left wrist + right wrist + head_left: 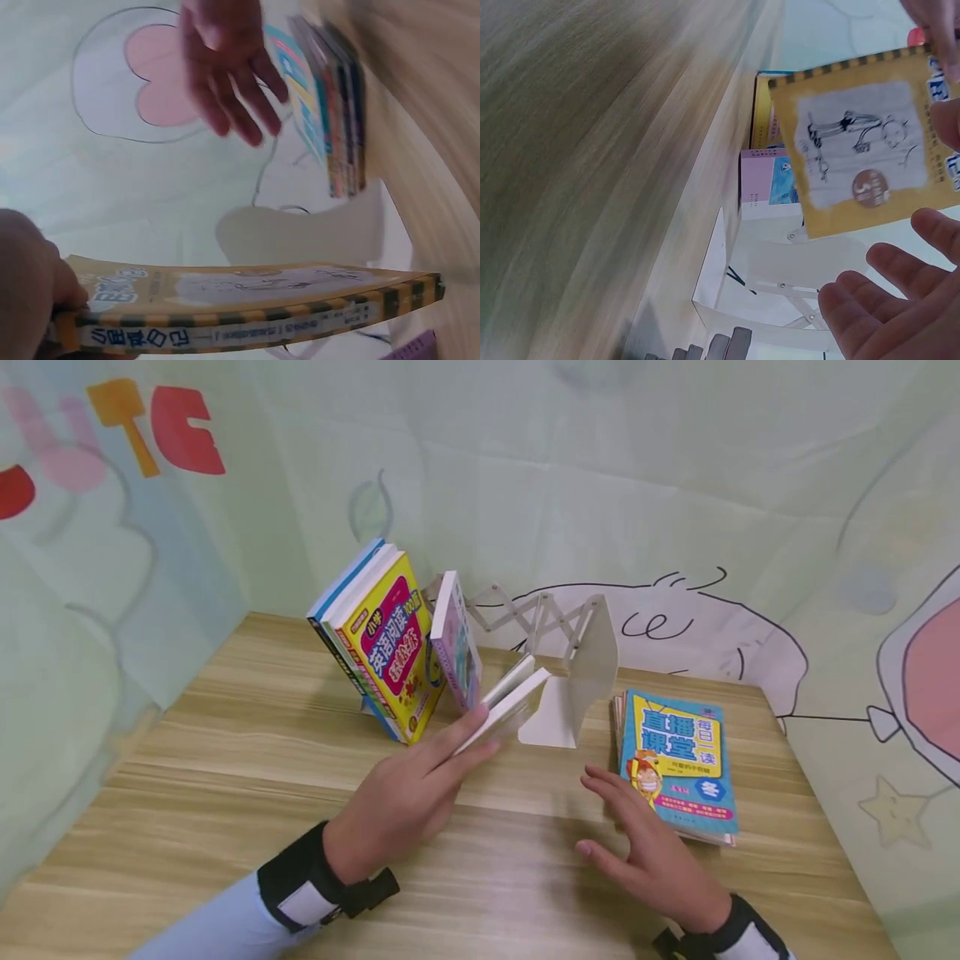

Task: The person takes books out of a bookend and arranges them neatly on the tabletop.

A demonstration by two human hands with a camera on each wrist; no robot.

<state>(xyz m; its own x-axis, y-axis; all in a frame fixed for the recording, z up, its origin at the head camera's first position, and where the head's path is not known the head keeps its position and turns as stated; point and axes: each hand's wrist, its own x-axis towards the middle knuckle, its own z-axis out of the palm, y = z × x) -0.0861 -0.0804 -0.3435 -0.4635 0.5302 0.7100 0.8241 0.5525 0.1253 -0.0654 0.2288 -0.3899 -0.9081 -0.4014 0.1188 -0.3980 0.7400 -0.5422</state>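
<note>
My left hand [408, 789] grips a thin tan book [862, 150] by one end, thumb on the cover. A drawn figure decorates that cover, and dark stripes run along the spine [247, 330]. In the head view its pale page edges [517, 706] point up, slightly parted. The book is held tilted over the table, in front of a white folding bookend [596, 664]. My right hand [648, 856] hovers to the right with fingers spread and nothing in it. It is nearest to a stack of books topped by a blue one [682, 760].
Several books, a yellow one [397, 652] in front, lean at the bookend's left end. Beside them stands a pink-lilac book [455, 643]. The bookend's zigzag bars [517, 614] run behind, near the printed wall cloth [600, 485]. Everything stands on a wood-grain table [225, 760].
</note>
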